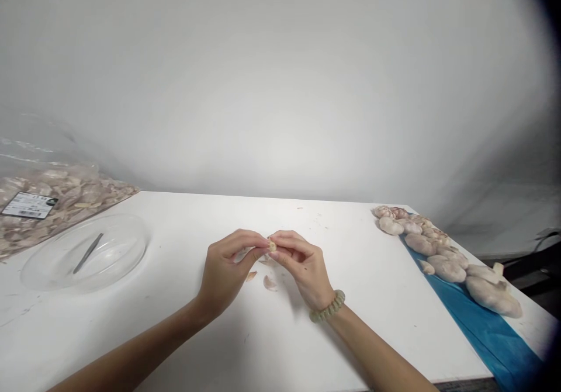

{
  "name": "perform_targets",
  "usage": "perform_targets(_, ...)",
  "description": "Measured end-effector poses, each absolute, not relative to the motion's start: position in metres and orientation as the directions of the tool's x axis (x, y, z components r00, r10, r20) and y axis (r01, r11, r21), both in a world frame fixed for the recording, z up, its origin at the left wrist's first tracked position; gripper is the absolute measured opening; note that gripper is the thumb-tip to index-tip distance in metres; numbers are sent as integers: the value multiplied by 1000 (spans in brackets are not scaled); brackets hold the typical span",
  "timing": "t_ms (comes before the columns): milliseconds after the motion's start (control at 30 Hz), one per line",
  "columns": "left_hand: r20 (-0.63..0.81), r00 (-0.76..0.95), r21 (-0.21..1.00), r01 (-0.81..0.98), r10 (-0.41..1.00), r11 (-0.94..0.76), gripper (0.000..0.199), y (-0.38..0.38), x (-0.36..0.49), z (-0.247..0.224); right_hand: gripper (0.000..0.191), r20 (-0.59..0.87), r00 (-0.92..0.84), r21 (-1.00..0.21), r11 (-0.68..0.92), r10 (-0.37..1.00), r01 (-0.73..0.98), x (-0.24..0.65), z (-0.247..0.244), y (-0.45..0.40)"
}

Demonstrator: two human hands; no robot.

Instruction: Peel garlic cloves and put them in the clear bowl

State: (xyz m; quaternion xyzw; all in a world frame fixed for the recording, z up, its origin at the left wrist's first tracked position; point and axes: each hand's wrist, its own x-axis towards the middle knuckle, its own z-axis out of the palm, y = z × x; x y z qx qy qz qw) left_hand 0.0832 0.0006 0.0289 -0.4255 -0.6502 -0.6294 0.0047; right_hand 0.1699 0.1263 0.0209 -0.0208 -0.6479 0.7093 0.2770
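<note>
Small pale garlic clove (pixel 272 245), smooth and rounded, pinched between fingertips of left hand (pixel 225 275) and right hand (pixel 302 269) just above matte white bench (pixel 184 333); both grips closed on it, wrists raised, fingers curled inward. Papery skin flakes (pixel 269 283) beneath; clear shallow plastic bowl (pixel 123 252) holding thin metal tweezers (pixel 87 253) at left; lumpy whole garlic bulbs (pixel 442 263) on blue sheet (pixel 482 328) at right.

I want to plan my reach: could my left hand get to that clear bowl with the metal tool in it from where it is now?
Probably yes. The left hand is pinching a garlic clove with the right hand, and only bare white table lies between it and the clear bowl. It would have to release the clove first.
</note>
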Motion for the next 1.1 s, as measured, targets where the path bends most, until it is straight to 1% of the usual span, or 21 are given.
perform_targets(167,549,-637,812,559,541,-167,9,0,84,28,17,347,-831,-928,34,434,-370,171,20,126)
perform_targets(400,559,-645,806,571,521,-157,9,2,84,25,17,369,-821,-920,45,436,-390,170,20,126)
perform_targets(500,645,-590,727,670,486,-151,12,3,83,25,17,398,-806,-909,71,438,-410,171,21,126)
perform_targets(600,716,-504,631,764,483,-139,16,3,81,25,16,416,-791,-904,104,449,-416,171,21,126)
perform_targets(767,779,-407,533,831,478,-161,18,4,79,24,16,409,-792,-910,135,453,-393,170,20,127)
perform_targets(933,818,-368,477,864,442,-163,18,4,79,24,16,415,-788,-908,156,454,-388,171,19,128)
perform_targets(1100,832,-352,453,877,430,-159,17,4,77,23,17,418,-786,-907,158,455,-390,171,17,128)
